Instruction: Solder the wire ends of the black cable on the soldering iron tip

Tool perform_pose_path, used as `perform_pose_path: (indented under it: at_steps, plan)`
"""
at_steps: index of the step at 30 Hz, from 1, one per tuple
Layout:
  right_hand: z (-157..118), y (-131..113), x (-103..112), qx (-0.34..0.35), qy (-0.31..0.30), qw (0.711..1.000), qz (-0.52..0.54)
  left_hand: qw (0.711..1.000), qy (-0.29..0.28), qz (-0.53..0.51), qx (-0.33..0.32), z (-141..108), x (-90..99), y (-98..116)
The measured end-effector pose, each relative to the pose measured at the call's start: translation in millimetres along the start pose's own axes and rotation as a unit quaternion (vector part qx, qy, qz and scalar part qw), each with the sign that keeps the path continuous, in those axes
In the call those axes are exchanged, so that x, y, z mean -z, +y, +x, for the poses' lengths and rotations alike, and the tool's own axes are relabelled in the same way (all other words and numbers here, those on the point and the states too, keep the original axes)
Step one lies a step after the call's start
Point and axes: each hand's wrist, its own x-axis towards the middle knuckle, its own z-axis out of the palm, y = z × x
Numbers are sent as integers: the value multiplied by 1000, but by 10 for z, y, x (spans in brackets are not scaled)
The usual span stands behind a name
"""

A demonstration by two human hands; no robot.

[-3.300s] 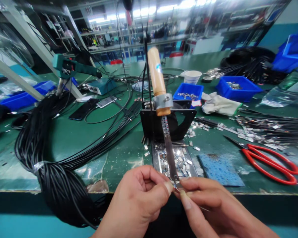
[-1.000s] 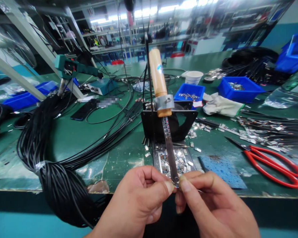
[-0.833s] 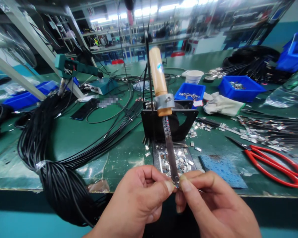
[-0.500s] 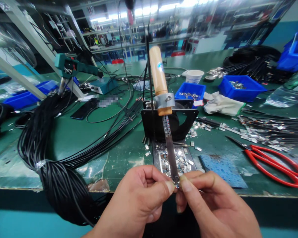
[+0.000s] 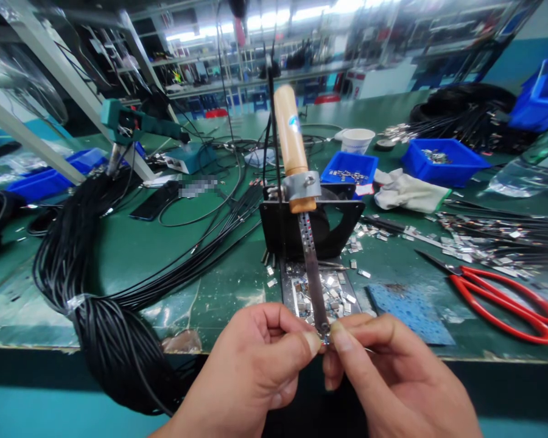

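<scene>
A soldering iron (image 5: pixel 316 292) with a wooden handle points down at me, clamped in a black stand (image 5: pixel 274 228). Right under its tip, my left hand (image 5: pixel 265 359) and my right hand (image 5: pixel 388 371) meet with thumbs and forefingers pinched. A tiny shiny metal piece (image 5: pixel 325 340) shows between the fingertips, at or very near the iron's tip. My left fingers close on its left side. From my right pinch a short length of thin wire (image 5: pixel 369 351) seems to stick out; most of it is hidden by the fingers. Small metal connector shells (image 5: pixel 338 301) lie scattered behind the hands.
Red-handled scissors (image 5: pixel 506 298) and a blue sponge (image 5: pixel 411 313) lie to the right. A thick bundle of black cables (image 5: pixel 114 359) hangs over the front edge at left. Blue bins (image 5: pixel 442 161), a white glove (image 5: pixel 408 191) and a paper cup (image 5: pixel 357 141) stand farther back.
</scene>
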Motion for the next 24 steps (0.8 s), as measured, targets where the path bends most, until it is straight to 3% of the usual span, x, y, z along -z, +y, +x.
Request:
perform_pose_path:
  at_steps: [24]
  plan:
    - [-26, -37, -46, -4, 8, 1000, 25, 1000, -11, 18, -3, -17, 53, -36]
